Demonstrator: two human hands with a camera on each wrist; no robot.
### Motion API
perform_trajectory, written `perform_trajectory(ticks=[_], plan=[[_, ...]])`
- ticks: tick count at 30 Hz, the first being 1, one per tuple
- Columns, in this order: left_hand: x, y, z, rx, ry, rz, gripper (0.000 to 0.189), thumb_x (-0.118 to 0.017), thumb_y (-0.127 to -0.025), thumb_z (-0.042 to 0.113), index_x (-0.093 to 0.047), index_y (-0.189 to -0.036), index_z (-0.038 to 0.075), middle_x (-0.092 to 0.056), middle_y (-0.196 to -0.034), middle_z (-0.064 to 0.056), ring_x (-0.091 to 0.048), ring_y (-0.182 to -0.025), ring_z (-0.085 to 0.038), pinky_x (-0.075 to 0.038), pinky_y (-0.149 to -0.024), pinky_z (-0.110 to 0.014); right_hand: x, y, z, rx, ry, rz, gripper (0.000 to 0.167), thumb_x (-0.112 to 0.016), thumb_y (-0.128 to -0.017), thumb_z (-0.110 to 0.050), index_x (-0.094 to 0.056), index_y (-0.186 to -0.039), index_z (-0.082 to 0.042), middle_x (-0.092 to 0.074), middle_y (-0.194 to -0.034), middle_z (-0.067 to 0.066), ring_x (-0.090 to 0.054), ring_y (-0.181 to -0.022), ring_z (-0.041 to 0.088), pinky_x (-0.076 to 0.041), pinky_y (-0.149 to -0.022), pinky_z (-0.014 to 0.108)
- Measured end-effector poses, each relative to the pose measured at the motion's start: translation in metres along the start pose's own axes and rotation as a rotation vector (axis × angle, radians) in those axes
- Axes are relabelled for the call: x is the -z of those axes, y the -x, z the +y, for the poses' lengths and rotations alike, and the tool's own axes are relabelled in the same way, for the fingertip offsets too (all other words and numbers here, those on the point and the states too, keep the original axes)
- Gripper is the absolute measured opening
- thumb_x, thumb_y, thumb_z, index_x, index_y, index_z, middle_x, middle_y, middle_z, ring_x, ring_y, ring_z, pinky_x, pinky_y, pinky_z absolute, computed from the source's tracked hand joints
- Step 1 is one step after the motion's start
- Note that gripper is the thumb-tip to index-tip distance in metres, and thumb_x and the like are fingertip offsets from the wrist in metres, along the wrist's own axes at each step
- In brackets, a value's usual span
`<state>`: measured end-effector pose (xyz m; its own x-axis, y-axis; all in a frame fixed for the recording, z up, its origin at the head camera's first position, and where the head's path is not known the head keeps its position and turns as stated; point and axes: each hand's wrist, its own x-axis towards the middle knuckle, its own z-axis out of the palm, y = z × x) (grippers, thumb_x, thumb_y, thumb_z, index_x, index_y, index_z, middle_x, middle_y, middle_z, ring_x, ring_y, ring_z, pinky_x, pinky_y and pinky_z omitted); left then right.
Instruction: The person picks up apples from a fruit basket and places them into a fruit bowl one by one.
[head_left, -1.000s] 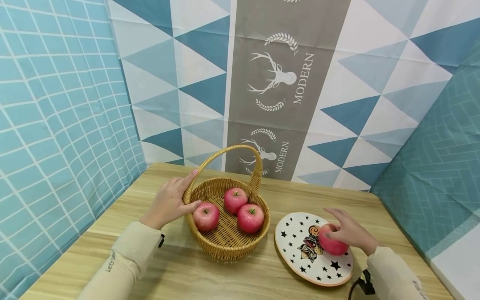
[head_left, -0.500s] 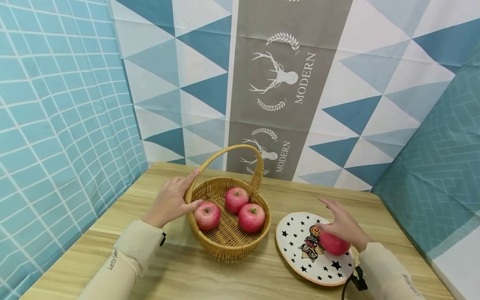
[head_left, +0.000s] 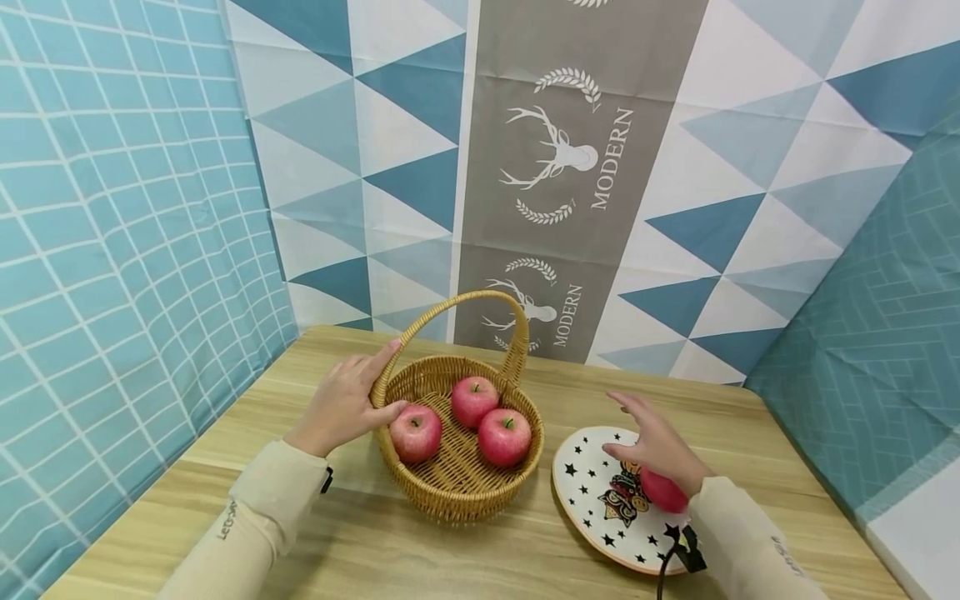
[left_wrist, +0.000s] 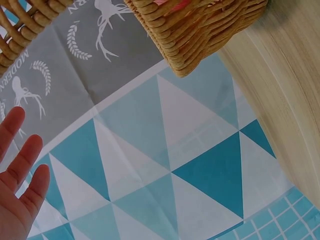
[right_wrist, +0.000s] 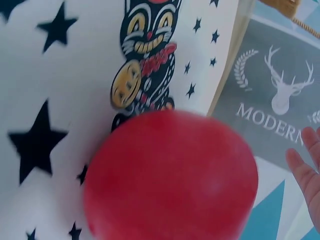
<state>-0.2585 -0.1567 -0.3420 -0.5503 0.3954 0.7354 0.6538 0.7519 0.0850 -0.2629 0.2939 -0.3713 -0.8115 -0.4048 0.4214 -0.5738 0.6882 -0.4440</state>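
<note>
Head view, upright basket [head_left: 457, 506], handle [head_left: 483, 294] spanning left-right

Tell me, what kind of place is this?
Maybe an indoor nook set up like a little kitchen, though I can't be sure. There's a wood-grain table, creased patterned coverings behind and beside it, and a basket of apples near a starry plate.

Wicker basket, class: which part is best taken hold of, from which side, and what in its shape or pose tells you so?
Probably the arched handle, at its crown, coming from above. The wicker basket stands upright, and the slender arch rises well over the rim and the three apples, so holding it there should avoid the fruit.
</note>
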Motion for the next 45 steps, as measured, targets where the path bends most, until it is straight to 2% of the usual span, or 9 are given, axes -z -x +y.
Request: perform_trajectory(ticks=[5,13,21,30,37,41,45], plan=[[0.001,0.001,0.000,0.002,0.004,-0.007,0.079,-0.073,-0.073,0.033,-0.041,-0.140,0.006,-0.065,-0.098,-0.020,-0.058,-0.088,-0.037,-0.045,-0.079,-0.052,-0.010,-0.010,-0.006,0.016,-0.027,-0.025,0.075,-0.078,-0.074,-0.014,-0.043,-0.137,0.006,-0.048,-0.130,0.028,-0.052,-0.108,0.043,-0.045,-0.085,0.060],[0.001,0.002,0.000,-0.002,-0.001,0.003,0.077,-0.071,-0.076,0.037,-0.041,-0.139,0.006,-0.065,-0.097,-0.019,-0.058,-0.086,-0.036,-0.045,-0.077,-0.052,-0.021,-0.032,-0.029,0.050,-0.054,-0.086,0.077,-0.079,-0.074,-0.014,-0.043,-0.139,0.004,-0.046,-0.134,0.027,-0.051,-0.111,0.043,-0.045,-0.087,0.058],[0.000,0.001,0.002,-0.005,-0.001,0.009,0.080,-0.074,-0.072,0.032,-0.040,-0.140,0.007,-0.065,-0.096,-0.019,-0.057,-0.086,-0.036,-0.045,-0.077,-0.051,-0.032,-0.043,-0.039,0.184,-0.024,-0.061,0.076,-0.081,-0.069,-0.012,-0.047,-0.135,0.006,-0.051,-0.126,0.025,-0.055,-0.103,0.037,-0.049,-0.083,0.052],[0.000,0.001,0.001,-0.002,-0.011,0.007,0.080,-0.073,-0.072,0.032,-0.040,-0.140,0.007,-0.065,-0.095,-0.018,-0.057,-0.085,-0.035,-0.045,-0.077,-0.051,-0.035,-0.054,-0.046,0.148,-0.041,-0.115,0.082,-0.081,-0.068,-0.017,-0.045,-0.138,0.003,-0.047,-0.132,0.027,-0.054,-0.109,0.042,-0.046,-0.087,0.057],[0.002,0.000,0.000,-0.003,-0.015,0.006,0.078,-0.070,-0.075,0.036,-0.040,-0.140,0.007,-0.065,-0.095,-0.018,-0.057,-0.085,-0.036,-0.045,-0.077,-0.051,-0.038,-0.067,-0.055,0.133,-0.075,-0.154,0.082,-0.082,-0.069,-0.020,-0.044,-0.139,0.002,-0.046,-0.135,0.025,-0.053,-0.112,0.041,-0.045,-0.089,0.058],[0.003,-0.001,0.001,0.012,-0.016,-0.011,0.079,-0.073,-0.072,0.033,-0.041,-0.139,0.005,-0.066,-0.096,-0.019,-0.058,-0.087,-0.037,-0.045,-0.078,-0.052,-0.044,-0.073,-0.063,0.127,-0.118,-0.199,0.082,-0.078,-0.069,-0.021,-0.044,-0.140,0.002,-0.043,-0.136,0.024,-0.050,-0.113,0.040,-0.046,-0.087,0.056],[0.003,-0.001,0.001,0.014,-0.019,-0.024,0.079,-0.074,-0.072,0.032,-0.042,-0.139,0.005,-0.066,-0.096,-0.019,-0.058,-0.086,-0.036,-0.045,-0.078,-0.051,-0.054,-0.077,-0.068,0.126,-0.127,-0.241,0.084,-0.076,-0.068,-0.025,-0.043,-0.140,0.001,-0.040,-0.138,0.026,-0.048,-0.118,0.042,-0.044,-0.091,0.058]])
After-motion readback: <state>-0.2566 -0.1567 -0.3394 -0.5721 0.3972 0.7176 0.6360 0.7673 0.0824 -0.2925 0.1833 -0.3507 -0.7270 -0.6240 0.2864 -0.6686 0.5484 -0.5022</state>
